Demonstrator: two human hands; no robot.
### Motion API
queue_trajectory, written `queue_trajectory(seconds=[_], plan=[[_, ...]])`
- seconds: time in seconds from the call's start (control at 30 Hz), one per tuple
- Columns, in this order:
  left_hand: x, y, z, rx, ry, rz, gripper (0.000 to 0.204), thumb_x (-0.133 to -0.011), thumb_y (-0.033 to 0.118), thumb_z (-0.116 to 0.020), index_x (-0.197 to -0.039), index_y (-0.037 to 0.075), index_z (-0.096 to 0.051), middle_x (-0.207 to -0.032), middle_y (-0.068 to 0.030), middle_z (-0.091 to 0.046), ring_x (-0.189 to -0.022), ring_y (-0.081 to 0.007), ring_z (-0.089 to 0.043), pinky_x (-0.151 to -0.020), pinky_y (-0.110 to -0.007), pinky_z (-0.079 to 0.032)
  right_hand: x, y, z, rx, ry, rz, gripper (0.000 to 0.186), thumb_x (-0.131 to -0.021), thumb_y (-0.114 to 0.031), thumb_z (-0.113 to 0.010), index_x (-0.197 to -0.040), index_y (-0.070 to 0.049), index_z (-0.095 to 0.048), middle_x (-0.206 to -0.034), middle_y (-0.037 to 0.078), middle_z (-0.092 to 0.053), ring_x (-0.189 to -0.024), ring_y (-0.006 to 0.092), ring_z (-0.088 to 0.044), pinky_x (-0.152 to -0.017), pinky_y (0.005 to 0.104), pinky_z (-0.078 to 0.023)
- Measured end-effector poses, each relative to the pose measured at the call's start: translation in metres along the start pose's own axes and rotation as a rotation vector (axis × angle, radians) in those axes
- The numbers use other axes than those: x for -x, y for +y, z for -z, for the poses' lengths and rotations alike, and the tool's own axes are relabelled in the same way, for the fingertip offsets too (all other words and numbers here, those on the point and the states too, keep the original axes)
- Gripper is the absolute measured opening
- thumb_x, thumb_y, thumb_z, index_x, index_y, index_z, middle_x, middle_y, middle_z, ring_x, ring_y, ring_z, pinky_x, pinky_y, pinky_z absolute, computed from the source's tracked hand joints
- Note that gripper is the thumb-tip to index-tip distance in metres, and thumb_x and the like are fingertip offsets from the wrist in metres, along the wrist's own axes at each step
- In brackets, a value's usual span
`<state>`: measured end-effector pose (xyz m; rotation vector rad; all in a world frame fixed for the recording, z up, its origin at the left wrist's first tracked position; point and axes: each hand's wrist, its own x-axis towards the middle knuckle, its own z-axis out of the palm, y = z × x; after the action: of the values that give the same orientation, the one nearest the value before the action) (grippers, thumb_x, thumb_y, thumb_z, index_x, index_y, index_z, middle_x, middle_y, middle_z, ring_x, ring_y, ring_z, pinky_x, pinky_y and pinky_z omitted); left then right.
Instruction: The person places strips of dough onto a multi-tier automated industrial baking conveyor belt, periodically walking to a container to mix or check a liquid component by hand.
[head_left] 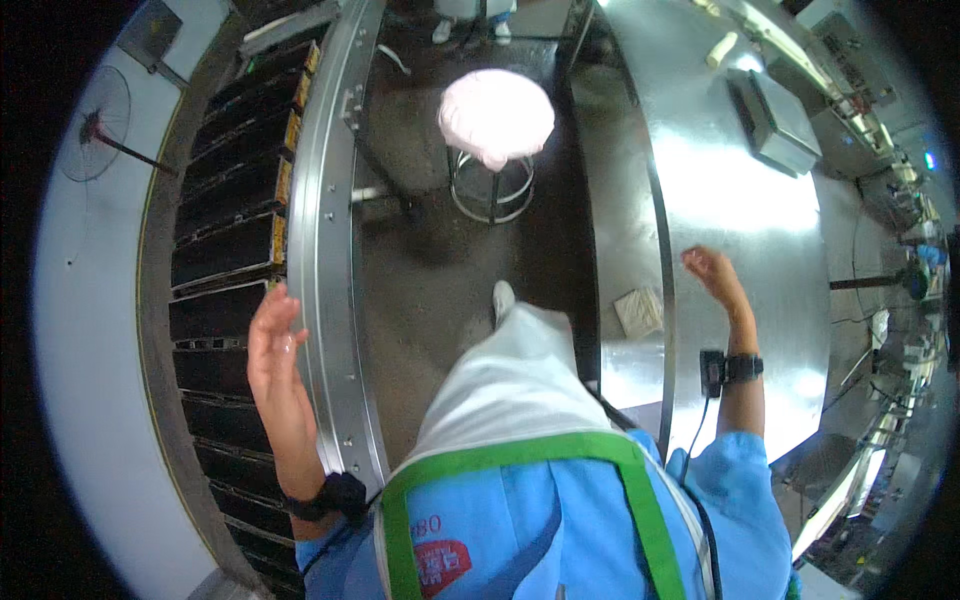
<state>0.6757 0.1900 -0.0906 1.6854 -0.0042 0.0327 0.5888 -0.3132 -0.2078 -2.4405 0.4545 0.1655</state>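
Observation:
My left hand point(275, 340) is raised with bent, loose fingers and nothing in it. It hovers by a long silver metal rail point(325, 230), over a row of black slats point(225, 240) with yellow-marked ends. On the other side, my right hand point(712, 270) hangs above a shiny steel table point(740, 330). Its fingers curl slightly and look empty. Each wrist wears a black strap with a small device.
Ahead on the dark floor stands a round stool point(497, 115) with a pale pink cover. A folded pale cloth point(638, 312) lies on a lower surface beside the table. A rectangular metal box point(780, 125) sits farther back on the table. A fan point(97, 125) is at far left.

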Motion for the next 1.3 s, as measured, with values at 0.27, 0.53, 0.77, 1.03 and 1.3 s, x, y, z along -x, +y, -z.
queue_trajectory(seconds=[0.27, 0.53, 0.77, 1.03, 1.3], plan=[[-0.078, 0.01, -0.018, -0.041, 0.137, 0.055, 0.027, -0.08, 0.014, -0.04, -0.104, 0.004, -0.047, -0.12, -0.0123, -0.036, -0.104, -0.0163, -0.041, -0.084, -0.028, -0.032, -0.141, -0.05, 0.011, -0.005, -0.094, 0.123, 0.016, -0.078, -0.012, -0.052, -0.09, -0.002, -0.056, -0.079, 0.005, -0.059, -0.071, 0.0126, -0.054, -0.064, 0.0238, -0.044], [-0.142, -0.001, -0.014, -0.039, 0.096, 0.059, 0.028, -0.079, 0.015, -0.041, -0.104, 0.003, -0.047, -0.119, -0.0133, -0.037, -0.104, -0.0164, -0.04, -0.084, -0.029, -0.032, -0.173, -0.085, 0.014, 0.07, -0.105, 0.036, 0.016, -0.078, -0.013, -0.052, -0.089, -0.002, -0.056, -0.081, 0.008, -0.059, -0.073, 0.0154, -0.056, -0.064, 0.0278, -0.046], [-0.174, -0.016, -0.002, -0.05, -0.037, 0.023, 0.033, -0.079, 0.018, -0.042, -0.109, 0.005, -0.044, -0.121, -0.012, -0.036, -0.108, -0.0189, -0.039, -0.087, -0.033, -0.032, -0.172, -0.096, 0.015, 0.11, -0.128, -0.039, 0.016, -0.078, -0.01, -0.052, -0.09, 0.0, -0.055, -0.082, 0.009, -0.059, -0.076, 0.0167, -0.057, -0.066, 0.0274, -0.046], [-0.178, -0.01, -0.002, 0.001, -0.002, -0.005, 0.027, -0.079, 0.015, -0.041, -0.103, 0.005, -0.049, -0.119, -0.0133, -0.036, -0.106, -0.0165, -0.039, -0.084, -0.029, -0.032, -0.187, -0.086, 0.004, -0.093, -0.076, 0.06, 0.015, -0.077, -0.008, -0.052, -0.09, 0.0, -0.055, -0.082, 0.008, -0.059, -0.075, 0.0158, -0.056, -0.066, 0.0263, -0.046], [-0.207, 0.004, -0.034, -0.097, -0.187, -0.037, 0.026, -0.081, 0.013, -0.041, -0.103, 0.003, -0.049, -0.119, -0.0112, -0.037, -0.105, -0.0167, -0.04, -0.083, -0.027, -0.032, -0.166, -0.074, -0.011, -0.012, -0.019, -0.008, 0.017, -0.078, -0.018, -0.052, -0.087, -0.003, -0.055, -0.078, 0.01, -0.059, -0.07, 0.0181, -0.057, -0.061, 0.0289, -0.045]])
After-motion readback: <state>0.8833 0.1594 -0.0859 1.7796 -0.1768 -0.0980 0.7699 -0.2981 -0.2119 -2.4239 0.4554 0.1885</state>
